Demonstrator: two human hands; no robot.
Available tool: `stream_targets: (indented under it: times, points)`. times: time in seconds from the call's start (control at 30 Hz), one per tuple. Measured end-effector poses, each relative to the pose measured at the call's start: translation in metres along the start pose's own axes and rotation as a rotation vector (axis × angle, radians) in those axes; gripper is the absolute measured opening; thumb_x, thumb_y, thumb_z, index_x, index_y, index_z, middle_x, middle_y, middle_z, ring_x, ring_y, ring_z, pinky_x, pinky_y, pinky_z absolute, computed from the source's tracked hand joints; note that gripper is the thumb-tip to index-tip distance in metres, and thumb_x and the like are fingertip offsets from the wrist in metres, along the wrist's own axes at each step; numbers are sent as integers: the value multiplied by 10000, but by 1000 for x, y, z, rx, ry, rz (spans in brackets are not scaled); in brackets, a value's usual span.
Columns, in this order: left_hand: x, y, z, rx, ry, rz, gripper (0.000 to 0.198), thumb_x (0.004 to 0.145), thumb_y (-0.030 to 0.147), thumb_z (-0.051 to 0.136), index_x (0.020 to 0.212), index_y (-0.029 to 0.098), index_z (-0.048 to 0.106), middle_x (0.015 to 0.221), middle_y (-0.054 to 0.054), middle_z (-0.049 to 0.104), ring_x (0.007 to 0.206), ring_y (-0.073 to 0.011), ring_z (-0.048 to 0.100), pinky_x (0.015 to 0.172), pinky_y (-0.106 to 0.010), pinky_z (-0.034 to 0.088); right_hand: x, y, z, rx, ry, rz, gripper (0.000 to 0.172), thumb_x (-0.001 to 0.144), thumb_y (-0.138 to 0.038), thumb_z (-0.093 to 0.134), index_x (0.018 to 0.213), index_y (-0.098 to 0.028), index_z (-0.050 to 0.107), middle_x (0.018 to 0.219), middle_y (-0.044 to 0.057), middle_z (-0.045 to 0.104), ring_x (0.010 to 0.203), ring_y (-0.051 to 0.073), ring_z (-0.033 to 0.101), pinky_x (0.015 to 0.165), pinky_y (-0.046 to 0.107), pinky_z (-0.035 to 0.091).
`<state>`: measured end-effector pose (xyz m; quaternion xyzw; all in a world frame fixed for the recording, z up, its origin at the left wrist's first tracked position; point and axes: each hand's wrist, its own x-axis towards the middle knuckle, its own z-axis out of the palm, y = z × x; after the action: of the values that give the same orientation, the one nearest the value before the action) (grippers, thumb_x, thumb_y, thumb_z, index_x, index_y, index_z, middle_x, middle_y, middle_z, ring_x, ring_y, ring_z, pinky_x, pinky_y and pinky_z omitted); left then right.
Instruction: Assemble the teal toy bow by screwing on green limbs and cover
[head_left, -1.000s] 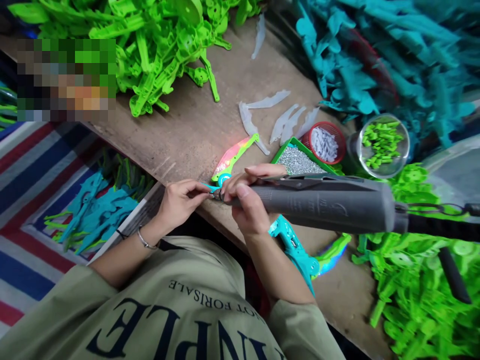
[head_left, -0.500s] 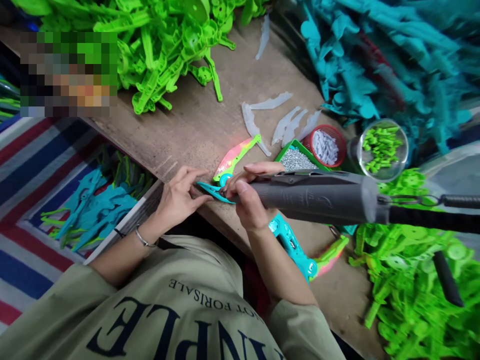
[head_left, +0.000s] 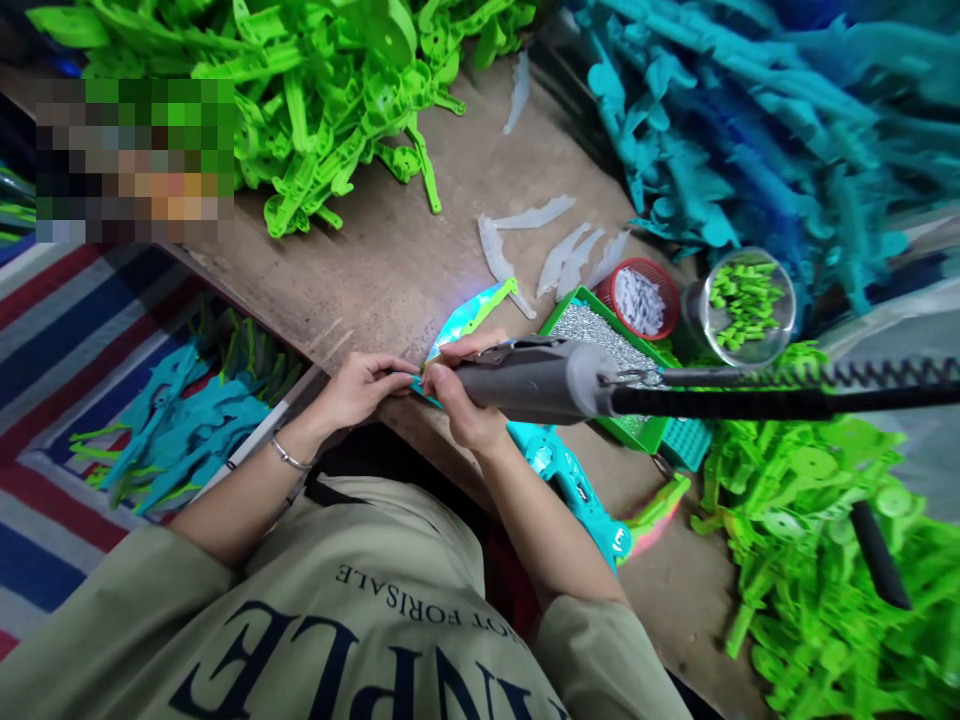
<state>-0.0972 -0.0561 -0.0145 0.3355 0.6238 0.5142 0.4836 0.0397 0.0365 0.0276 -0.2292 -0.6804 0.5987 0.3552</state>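
Observation:
My right hand (head_left: 471,410) is wrapped around a dark grey electric screwdriver (head_left: 536,380), which lies nearly level with a cord and coiled spring running off to the right. Its tip is hidden behind my fingers. The fingers of my left hand (head_left: 358,392) pinch the end of a teal plastic toy part (head_left: 427,394) at the table edge. From that part sticks out a lime-edged clear blade (head_left: 463,318), glowing blue. Beside my right forearm lies a second teal toy piece (head_left: 574,475) with a lime and pink blade (head_left: 660,515).
Lime plastic parts are heaped at the back left (head_left: 322,100) and lower right (head_left: 825,560). Teal parts (head_left: 697,130) fill the back right. Near the screwdriver stand a green tray (head_left: 646,437) of small screws, a red basket (head_left: 619,318) and a clear cup (head_left: 784,325) of lime pieces.
The blade's glow has turned from pink to blue. The screwdriver and my right hand have shifted slightly left, and my left fingers have closed together on the teal part.

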Motion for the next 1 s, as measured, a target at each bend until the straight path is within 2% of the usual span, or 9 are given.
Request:
stream_targets:
  times: [0.1,0.27,0.43,0.53,0.63,0.77,0.87,0.93,1.0]
  points:
    - [-1,2,3,-42,36,9,390,706,552,777,800,174,793,774,-35,780,716,-198,716,694,-307,607,6,-8,1,-107,-56,-37,173,883,-401,628,829,-249,563,643,-49,534,597,131,546,642,319,539]
    - [0,4,1,-9,42,36,374,716,531,767,791,165,787,761,-50,775,729,-203,720,700,-305,607,24,-5,-2,-211,-210,-151,295,826,-418,640,619,-248,515,582,-30,522,574,134,519,597,317,515]
    - [-1,3,0,25,89,62,387,695,551,809,781,174,788,757,-51,778,711,-202,714,691,-310,612,25,-5,1,-70,-239,-121,307,804,-496,696,722,-251,530,583,-44,545,543,128,539,548,303,514]
    - [-4,0,-2,18,122,29,479,669,623,824,832,174,789,806,-65,793,721,-211,731,716,-335,634,12,-15,-16,83,-85,-89,315,847,-524,674,949,-249,558,585,-69,554,490,124,539,481,282,487]
    - [-9,-1,-11,166,123,52,486,727,642,779,893,185,783,835,-66,793,731,-215,735,725,-339,634,-5,-28,-62,66,182,-150,333,848,-494,684,1038,-243,575,592,-76,557,471,123,543,484,288,492]
    - [-15,15,-12,622,217,394,262,873,490,699,961,253,765,1017,-66,779,954,-260,720,922,-424,579,-18,-36,-142,-84,587,-228,274,794,-445,700,952,-263,570,540,-99,497,453,119,534,509,291,494]
    - [-18,32,20,775,185,650,225,906,353,693,1105,253,726,1123,-90,741,1063,-282,687,996,-465,537,-19,-26,-186,-160,807,-226,257,772,-430,675,904,-259,536,524,-107,476,428,112,516,493,283,463]
    - [-19,37,56,774,56,807,331,909,327,692,1227,235,672,1183,-110,719,1124,-290,671,1004,-466,540,-18,-14,-201,-165,855,-199,276,751,-424,683,897,-251,526,522,-109,489,427,113,518,494,284,458]
    - [-20,37,96,816,-106,861,519,911,378,688,1380,188,574,1343,-168,651,1277,-332,598,1081,-514,495,-16,-3,-207,-157,858,-180,297,727,-422,700,894,-245,530,515,-112,501,424,113,518,491,282,452]
